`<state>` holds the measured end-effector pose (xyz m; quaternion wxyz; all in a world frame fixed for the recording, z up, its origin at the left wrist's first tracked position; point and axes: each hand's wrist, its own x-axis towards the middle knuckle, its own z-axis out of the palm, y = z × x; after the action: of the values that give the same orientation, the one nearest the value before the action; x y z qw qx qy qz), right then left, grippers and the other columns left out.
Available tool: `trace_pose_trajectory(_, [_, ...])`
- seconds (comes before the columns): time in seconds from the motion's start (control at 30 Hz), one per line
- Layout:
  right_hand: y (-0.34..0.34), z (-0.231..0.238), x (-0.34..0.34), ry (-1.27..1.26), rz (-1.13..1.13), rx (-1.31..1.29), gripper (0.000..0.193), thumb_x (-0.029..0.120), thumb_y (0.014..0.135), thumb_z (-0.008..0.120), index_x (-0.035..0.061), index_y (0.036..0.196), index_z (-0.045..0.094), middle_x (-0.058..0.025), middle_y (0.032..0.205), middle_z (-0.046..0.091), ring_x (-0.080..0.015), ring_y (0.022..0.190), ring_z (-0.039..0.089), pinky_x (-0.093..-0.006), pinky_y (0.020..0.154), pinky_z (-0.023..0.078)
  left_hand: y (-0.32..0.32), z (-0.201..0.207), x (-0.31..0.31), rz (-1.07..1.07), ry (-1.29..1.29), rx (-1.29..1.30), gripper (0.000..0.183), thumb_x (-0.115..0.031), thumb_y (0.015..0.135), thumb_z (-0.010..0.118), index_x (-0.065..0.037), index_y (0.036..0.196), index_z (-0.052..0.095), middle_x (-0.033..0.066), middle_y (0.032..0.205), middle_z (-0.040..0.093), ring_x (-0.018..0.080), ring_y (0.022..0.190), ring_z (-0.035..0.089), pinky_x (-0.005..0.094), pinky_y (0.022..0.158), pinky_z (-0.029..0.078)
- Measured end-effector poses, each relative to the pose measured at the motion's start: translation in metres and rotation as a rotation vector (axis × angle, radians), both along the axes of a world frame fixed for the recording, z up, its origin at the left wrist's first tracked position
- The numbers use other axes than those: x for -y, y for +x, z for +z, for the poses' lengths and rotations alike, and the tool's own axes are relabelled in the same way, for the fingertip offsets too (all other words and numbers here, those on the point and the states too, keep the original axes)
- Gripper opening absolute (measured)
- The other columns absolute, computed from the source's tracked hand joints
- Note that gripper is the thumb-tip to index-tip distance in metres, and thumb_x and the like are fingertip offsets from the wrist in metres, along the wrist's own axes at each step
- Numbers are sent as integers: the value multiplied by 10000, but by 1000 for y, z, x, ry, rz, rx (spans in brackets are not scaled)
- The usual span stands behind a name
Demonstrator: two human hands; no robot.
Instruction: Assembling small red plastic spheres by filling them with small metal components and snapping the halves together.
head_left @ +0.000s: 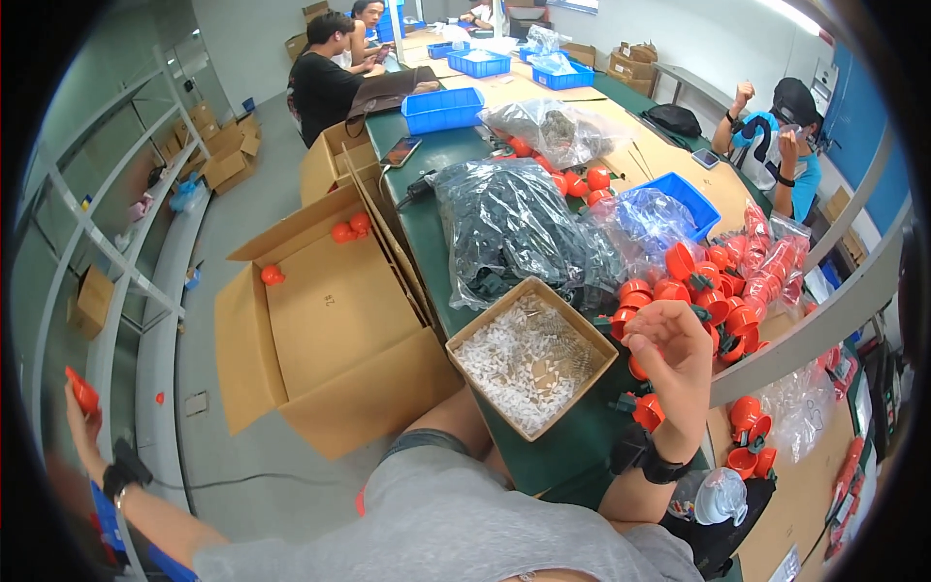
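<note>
Gripping a red piece [83, 390] in curled fingers, the left hand [85, 429] is out at the left, well apart from the green table [531, 475] and near the grey rack [145, 427]. Piece tilted, its long axis roughly in line with the forearm; finer shape too blurred to tell. Left hand clearly the nearer one to it. Right hand [677, 364] well off to the right, over the table's near part: fingers curved, thumb close to the fingertips; cannot tell whether anything is pinched there. Between the hands, right of the held piece: an open carton [335, 325], with a few red balls [349, 229] by its far and left edges. Just left of the right hand, a small cardboard box [576, 393] of white bits. Just beyond that hand, heaped red cups [713, 307]. Farther left, a clear bag of dark parts [509, 223].
</note>
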<state>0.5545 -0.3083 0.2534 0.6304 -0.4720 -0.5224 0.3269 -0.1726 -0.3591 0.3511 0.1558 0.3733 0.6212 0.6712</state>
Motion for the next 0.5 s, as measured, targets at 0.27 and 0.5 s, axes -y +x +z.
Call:
trace_pose_trajectory(0.27, [7,-4,-7,20,-17,181,214,-66,801,551,-4,1004,526,-55,894,582,-108,820,561,-219,738,448,-82,-18,99,715,-203,-810,487,-505,886,456,-56,841,640,12,718,599,119,619,528,267,565,425])
trace_pose_trajectory(0.5, [27,-19,-13,-10,19,369,246,62,883,517,-35,1109,513,-99,1016,574,-155,923,548,-278,863,421,-38,-277,155,738,-386,62,577,-596,853,432,-66,688,590,60,617,568,148,489,503,297,453,407])
